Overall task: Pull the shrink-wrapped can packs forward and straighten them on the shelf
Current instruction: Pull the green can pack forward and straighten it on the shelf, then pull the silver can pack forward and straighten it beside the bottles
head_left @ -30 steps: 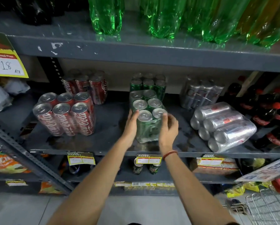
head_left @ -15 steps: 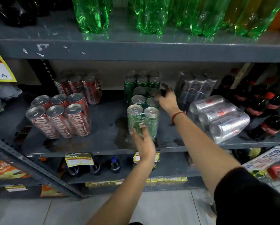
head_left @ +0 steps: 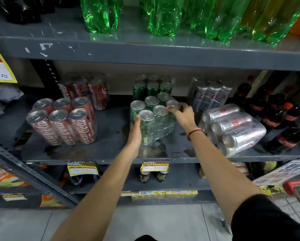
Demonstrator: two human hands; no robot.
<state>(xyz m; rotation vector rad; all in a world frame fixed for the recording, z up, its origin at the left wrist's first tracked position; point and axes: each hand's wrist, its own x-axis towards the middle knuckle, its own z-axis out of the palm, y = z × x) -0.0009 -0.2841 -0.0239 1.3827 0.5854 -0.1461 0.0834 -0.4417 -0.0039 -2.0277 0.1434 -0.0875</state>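
Note:
A shrink-wrapped pack of green cans (head_left: 156,119) stands mid-shelf, turned at an angle to the shelf edge (head_left: 111,160). My left hand (head_left: 136,131) presses its front-left side, thumb at a can top. My right hand (head_left: 182,113) grips the pack's rear-right corner can. A second green pack (head_left: 151,86) stands behind it at the back. A red cola pack (head_left: 62,122) sits front left, tilted, with another red pack (head_left: 86,89) behind. On the right a silver pack (head_left: 232,127) lies on its side, and a further silver pack (head_left: 210,93) stands upright behind it.
Green bottles (head_left: 163,16) fill the shelf above. Dark cola bottles (head_left: 276,119) lie at the far right. Wet patches mark the shelf surface near the green pack. Price tags (head_left: 155,166) hang on the shelf edge. A cart's red handle (head_left: 292,186) shows at lower right.
My right hand came back from the rear of the shelf onto the front green pack's rear-right corner. The pack now sits turned, and my left hand slid to its front-left side.

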